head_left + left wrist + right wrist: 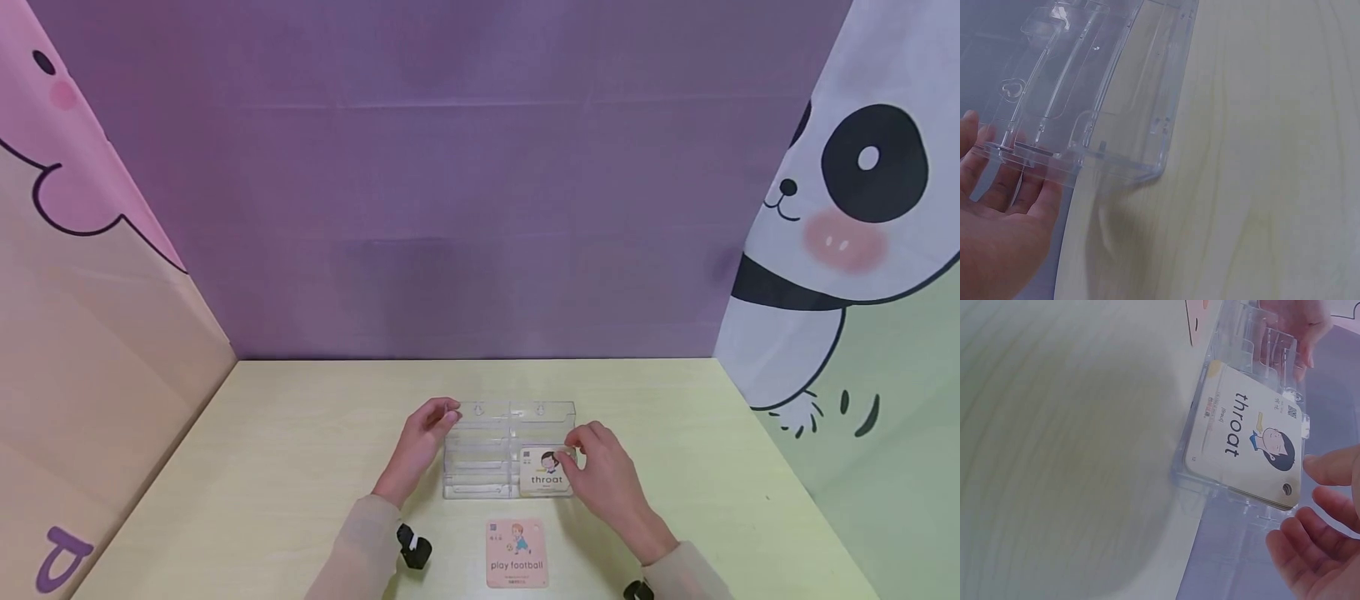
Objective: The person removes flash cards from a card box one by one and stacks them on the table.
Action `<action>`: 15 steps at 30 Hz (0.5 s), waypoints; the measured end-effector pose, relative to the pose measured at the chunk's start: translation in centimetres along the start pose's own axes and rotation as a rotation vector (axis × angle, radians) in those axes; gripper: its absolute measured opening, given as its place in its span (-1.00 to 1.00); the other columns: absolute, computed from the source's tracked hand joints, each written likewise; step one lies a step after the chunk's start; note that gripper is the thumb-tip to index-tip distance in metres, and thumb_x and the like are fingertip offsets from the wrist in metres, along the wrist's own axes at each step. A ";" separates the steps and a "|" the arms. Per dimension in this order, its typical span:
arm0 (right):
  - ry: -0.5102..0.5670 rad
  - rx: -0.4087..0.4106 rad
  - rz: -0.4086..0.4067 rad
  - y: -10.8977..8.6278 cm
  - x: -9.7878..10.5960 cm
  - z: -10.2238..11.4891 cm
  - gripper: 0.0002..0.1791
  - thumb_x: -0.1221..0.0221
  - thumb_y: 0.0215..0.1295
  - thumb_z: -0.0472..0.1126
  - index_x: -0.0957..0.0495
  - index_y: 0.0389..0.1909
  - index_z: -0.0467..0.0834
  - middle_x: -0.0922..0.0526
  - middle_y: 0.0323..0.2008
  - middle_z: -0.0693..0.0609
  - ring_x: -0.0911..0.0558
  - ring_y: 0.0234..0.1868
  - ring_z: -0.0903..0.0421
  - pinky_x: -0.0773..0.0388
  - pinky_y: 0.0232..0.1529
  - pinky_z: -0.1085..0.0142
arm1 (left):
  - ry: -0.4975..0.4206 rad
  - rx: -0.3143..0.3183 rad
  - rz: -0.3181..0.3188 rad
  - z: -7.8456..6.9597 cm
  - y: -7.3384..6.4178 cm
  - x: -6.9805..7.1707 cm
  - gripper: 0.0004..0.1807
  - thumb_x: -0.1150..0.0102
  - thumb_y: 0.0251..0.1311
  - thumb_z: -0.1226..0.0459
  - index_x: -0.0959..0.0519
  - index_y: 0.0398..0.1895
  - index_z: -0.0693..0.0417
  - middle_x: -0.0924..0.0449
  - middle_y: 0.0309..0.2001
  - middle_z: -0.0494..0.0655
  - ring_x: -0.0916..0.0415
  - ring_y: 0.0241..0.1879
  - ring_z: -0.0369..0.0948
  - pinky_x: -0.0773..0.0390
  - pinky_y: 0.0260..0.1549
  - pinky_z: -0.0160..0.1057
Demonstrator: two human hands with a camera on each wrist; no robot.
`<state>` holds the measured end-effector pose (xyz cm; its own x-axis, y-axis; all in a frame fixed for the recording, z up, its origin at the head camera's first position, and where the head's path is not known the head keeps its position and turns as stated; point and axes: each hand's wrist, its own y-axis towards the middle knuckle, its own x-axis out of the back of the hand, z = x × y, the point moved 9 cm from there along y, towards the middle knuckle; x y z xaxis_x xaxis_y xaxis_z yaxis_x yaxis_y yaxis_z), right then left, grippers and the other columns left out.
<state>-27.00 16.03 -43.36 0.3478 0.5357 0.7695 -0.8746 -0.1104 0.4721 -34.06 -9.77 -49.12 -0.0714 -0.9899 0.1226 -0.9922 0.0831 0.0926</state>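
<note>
A clear plastic card rack [477, 454] with two columns of pockets stands tilted over the table. My left hand [427, 433] grips its upper left edge; in the left wrist view, the fingers of that left hand [1010, 231] show through the clear plastic. A small stack of cards topped by a "throat" card [1250, 434] sits in the rack's lower right pocket. Beside the stack's upper right corner is my right hand [603, 471]. In the right wrist view, the right hand's [1329, 531] thumb tip lies by the card's edge, the other fingers loosely bent and apart from it.
A pink "play football" card [517, 554] lies on the pale wooden table [262, 500] in front of the rack. Purple cloth [465, 183] hangs behind the table, with printed cloths at both sides. Black bands [414, 547] are on the wrists.
</note>
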 end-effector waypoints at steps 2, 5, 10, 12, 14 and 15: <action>0.000 0.002 0.002 0.0 -0.1 0.0 -0.81 -0.45 0.14 -0.29 -0.60 -0.34 -0.18 -0.56 -0.32 0.01 -0.53 -0.27 0.08 -0.59 -0.26 0.16 | 0.001 -0.002 0.003 0.1 0.0 0.0 -0.70 -0.05 0.52 0.28 -0.51 0.17 0.29 -0.57 0.17 0.23 -0.52 0.20 0.02 -0.33 0.33 0.13; 0.004 0.003 0.008 0.1 -0.3 0.1 -0.82 -0.44 0.14 -0.30 -0.61 -0.33 -0.19 -0.56 -0.30 0.02 -0.55 -0.25 0.07 -0.61 -0.24 0.15 | -0.005 0.001 0.005 0.2 0.1 0.1 -0.69 -0.05 0.52 0.28 -0.51 0.17 0.28 -0.57 0.17 0.24 -0.51 0.20 0.01 -0.32 0.33 0.12; 0.009 -0.008 0.030 0.2 -0.8 0.0 -0.84 -0.43 0.16 -0.30 -0.63 -0.31 -0.20 -0.57 -0.28 0.03 -0.56 -0.23 0.09 -0.62 -0.21 0.15 | -0.013 0.007 0.007 0.1 0.1 0.2 -0.68 -0.06 0.52 0.26 -0.51 0.18 0.26 -0.57 0.18 0.21 -0.51 0.21 0.00 -0.32 0.34 0.11; 0.010 -0.016 0.041 0.2 -1.0 0.0 -0.85 -0.42 0.17 -0.31 -0.64 -0.31 -0.21 -0.56 -0.28 0.04 -0.56 -0.24 0.10 -0.62 -0.21 0.16 | -0.013 0.009 0.008 0.1 0.1 0.2 -0.68 -0.06 0.52 0.24 -0.51 0.18 0.25 -0.58 0.18 0.19 -0.51 0.21 -0.01 -0.32 0.34 0.12; 0.012 -0.023 0.050 0.1 -1.2 -0.1 -0.87 -0.41 0.18 -0.31 -0.65 -0.30 -0.22 -0.55 -0.28 0.04 -0.55 -0.24 0.10 -0.62 -0.20 0.16 | -0.014 0.010 0.011 0.1 0.0 0.2 -0.67 -0.05 0.52 0.23 -0.51 0.19 0.24 -0.58 0.17 0.18 -0.50 0.21 -0.01 -0.32 0.34 0.12; 0.013 -0.026 0.053 0.1 -1.2 -0.2 -0.87 -0.41 0.18 -0.32 -0.65 -0.30 -0.22 -0.55 -0.29 0.04 -0.54 -0.24 0.11 -0.61 -0.20 0.16 | -0.018 0.011 0.012 0.1 0.1 0.2 -0.67 -0.05 0.53 0.22 -0.51 0.19 0.24 -0.57 0.17 0.19 -0.50 0.21 -0.01 -0.31 0.34 0.12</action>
<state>-27.61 15.49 -44.31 0.2961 0.5406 0.7874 -0.9002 -0.1177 0.4193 -34.14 -10.01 -49.17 -0.0849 -0.9908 0.1056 -0.9924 0.0936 0.0805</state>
